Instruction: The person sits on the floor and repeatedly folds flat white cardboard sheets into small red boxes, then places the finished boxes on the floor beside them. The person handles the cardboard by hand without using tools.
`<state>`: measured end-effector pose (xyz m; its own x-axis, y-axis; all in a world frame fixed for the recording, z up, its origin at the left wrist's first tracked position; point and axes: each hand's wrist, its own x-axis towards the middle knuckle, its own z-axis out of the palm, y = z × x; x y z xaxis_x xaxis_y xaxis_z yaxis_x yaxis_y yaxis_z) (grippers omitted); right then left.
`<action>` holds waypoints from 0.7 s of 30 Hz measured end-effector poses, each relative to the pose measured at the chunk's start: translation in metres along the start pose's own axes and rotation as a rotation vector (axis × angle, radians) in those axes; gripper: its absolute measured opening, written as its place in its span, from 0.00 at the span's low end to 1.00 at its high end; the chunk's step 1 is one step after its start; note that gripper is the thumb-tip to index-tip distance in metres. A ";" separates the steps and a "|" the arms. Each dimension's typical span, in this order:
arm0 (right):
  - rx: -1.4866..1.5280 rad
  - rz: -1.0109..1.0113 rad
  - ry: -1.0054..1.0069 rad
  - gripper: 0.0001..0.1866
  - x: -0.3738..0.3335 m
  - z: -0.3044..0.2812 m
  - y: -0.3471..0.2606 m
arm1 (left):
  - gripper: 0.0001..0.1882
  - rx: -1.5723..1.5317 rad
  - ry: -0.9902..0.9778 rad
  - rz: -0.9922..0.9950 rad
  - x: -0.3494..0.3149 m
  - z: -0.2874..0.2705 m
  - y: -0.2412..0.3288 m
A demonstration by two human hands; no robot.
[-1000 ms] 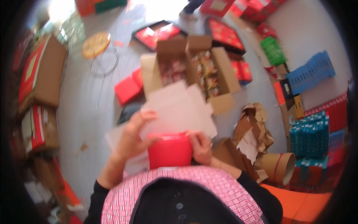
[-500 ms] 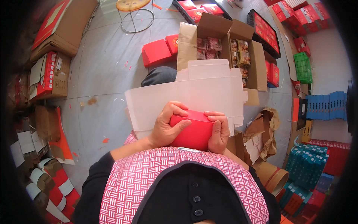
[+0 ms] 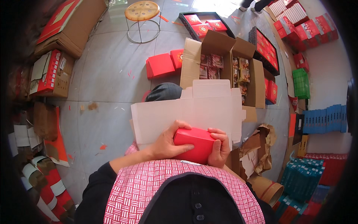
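Observation:
A red cardboard box is held between my two hands, close to my apron. My left hand grips its left side, thumb across the front and fingers over the far edge. Around the right corner curls my right hand, fingertips on the top edge. The box looks folded closed on its upper side. Under and beyond it lie unfolded white card blanks, spread over my lap, their flaps pointing away from me.
An open carton holding wrapped packets stands ahead. Left of it are red boxes on the tiled floor. Black trays with red boxes, a round stool and a green crate stand farther off. Torn brown paper lies at right.
The red box has tilted, so its top panel now shows flat and its far edge looks closed. My left thumb has slid lower on its front. The whole view has shifted slightly.

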<state>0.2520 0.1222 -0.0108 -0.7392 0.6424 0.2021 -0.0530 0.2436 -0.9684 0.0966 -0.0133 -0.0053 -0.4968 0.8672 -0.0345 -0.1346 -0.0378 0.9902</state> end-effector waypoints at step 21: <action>0.709 0.564 -0.254 0.29 0.146 -0.015 -0.033 | 0.38 0.414 0.017 0.477 0.088 -0.072 0.063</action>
<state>0.1563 0.2190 0.0531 -0.9003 0.3326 -0.2806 0.0226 -0.6082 -0.7935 -0.0177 0.0247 0.0444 -0.4343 0.7942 0.4251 0.4467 -0.2198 0.8672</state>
